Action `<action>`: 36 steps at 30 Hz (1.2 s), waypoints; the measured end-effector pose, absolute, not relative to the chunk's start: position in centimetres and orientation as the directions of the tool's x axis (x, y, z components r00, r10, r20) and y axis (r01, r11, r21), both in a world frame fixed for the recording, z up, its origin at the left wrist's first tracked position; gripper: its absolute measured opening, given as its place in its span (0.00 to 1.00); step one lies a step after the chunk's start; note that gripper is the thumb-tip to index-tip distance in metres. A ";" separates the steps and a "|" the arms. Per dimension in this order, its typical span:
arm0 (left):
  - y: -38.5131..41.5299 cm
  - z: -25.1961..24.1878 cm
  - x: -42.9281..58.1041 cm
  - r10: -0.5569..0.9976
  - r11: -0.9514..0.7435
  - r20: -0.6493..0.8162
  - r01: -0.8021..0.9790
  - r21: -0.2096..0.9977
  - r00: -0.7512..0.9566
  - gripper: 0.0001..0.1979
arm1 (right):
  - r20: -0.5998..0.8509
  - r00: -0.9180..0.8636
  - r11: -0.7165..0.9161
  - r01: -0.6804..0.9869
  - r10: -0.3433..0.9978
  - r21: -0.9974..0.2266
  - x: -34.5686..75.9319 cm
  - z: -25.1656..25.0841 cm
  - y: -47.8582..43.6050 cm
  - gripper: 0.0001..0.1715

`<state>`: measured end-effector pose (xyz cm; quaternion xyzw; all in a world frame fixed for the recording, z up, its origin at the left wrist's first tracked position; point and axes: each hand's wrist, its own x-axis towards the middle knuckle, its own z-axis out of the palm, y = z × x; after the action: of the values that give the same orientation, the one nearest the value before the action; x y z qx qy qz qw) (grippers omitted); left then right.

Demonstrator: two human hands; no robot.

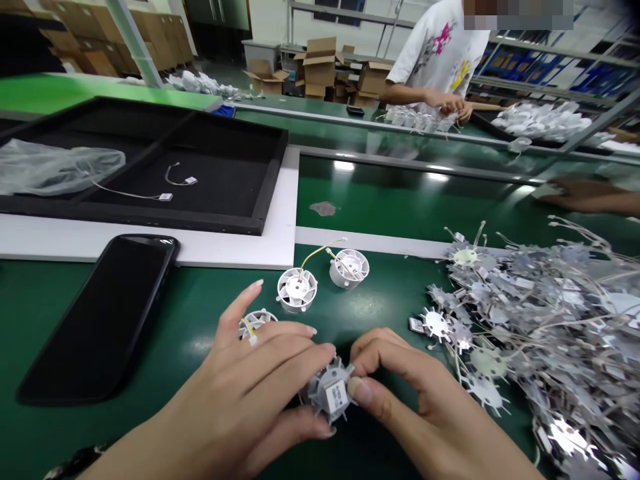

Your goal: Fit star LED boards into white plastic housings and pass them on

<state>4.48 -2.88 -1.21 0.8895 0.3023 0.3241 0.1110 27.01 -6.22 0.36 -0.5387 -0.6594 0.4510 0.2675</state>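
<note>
My left hand [260,387] has its thumb and fingers closed around a round grey metal plate with spikes and a white printed label [336,395]. What lies beneath the plate is mostly hidden. The thumb and fingers of my right hand [400,387] pinch the plate's right edge. Just beyond my hands, two small white fans [297,289] [349,269] with yellow leads lie on the green bench. Another white fan [257,321] is partly covered by my left hand. On the right is a large heap of similar spiked metal plates with wires [565,327].
A black phone [100,320] lies at the left. Behind it, a black divided tray [220,207] holds a plastic bag [60,167] and two wired parts [190,181]. Across the bench a person in a white shirt [440,53] handles white parts. Another person's blurred hand [590,195] reaches in at right.
</note>
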 end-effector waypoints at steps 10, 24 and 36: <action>-2.2 -1.6 3.8 0.602 -0.793 0.382 0.472 0.385 0.701 0.17 | -0.244 -0.305 0.005 0.634 0.920 -0.773 27.4 -0.5 -5.9 0.12; -2.0 -1.5 3.3 0.548 -0.826 0.308 0.443 0.349 0.778 0.21 | -0.241 -0.294 0.022 0.675 0.925 -0.737 27.7 -0.4 -5.7 0.05; -2.2 -1.8 4.0 0.576 -0.807 0.346 0.447 0.386 0.741 0.15 | 0.089 -0.576 0.542 0.692 0.813 -0.477 28.7 -0.7 -5.6 0.19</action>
<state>3.96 -2.15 -1.75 0.9224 0.2771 0.2294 0.1402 28.70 -5.57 -0.74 -0.4350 -0.8649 0.1993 0.1516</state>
